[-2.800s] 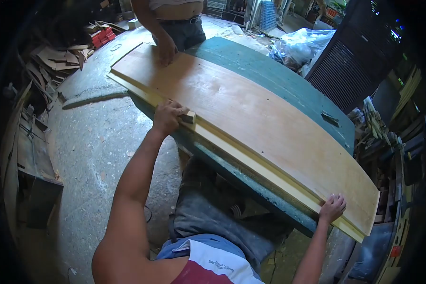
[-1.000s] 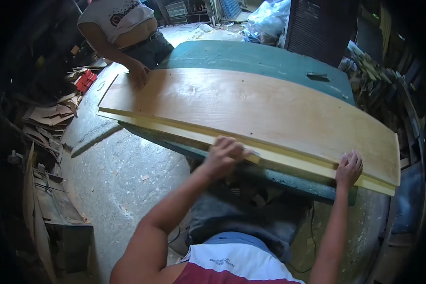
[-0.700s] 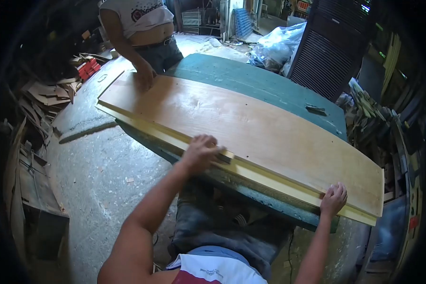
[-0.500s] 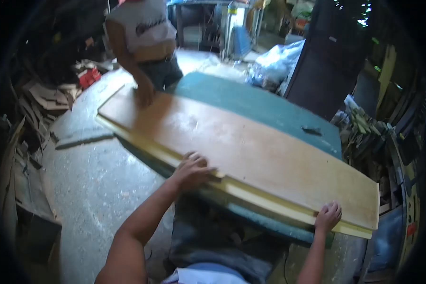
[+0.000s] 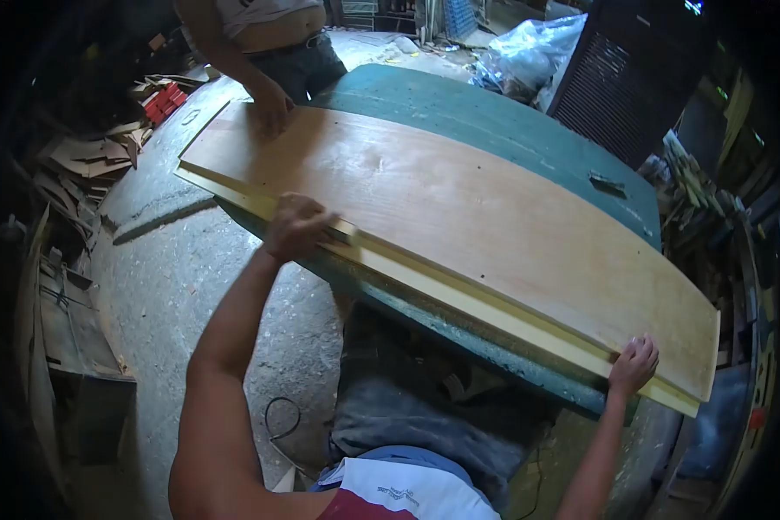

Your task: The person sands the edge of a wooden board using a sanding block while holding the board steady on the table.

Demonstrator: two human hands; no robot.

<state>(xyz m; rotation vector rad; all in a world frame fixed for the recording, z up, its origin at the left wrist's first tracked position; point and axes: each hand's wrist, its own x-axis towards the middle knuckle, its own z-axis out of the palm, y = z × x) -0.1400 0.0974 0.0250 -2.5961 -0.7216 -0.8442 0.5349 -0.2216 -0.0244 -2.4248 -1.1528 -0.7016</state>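
Note:
A long tan wooden panel (image 5: 459, 208) lies across a green table (image 5: 433, 100), with a pale yellow wooden frame (image 5: 459, 295) showing under its near edge. My left hand (image 5: 293, 227) is closed at that near edge, left of the middle. A small pale block (image 5: 345, 230) sticks out beside its fingers; its exact kind is unclear. Toward the right end, my right hand (image 5: 634, 366) grips the panel's near edge, its fingers curled over the top face.
Across the table stands another person (image 5: 277, 52), one hand (image 5: 273, 108) on the panel's far left part. A dark metal piece (image 5: 607, 185) lies on the table. Wood scraps (image 5: 91, 160) fill the left side, and a dark louvred panel (image 5: 611, 82) leans at the right.
My left hand has slid left along the panel's near edge with the small block. My right hand keeps its place on the panel. The camera view has tilted downward.

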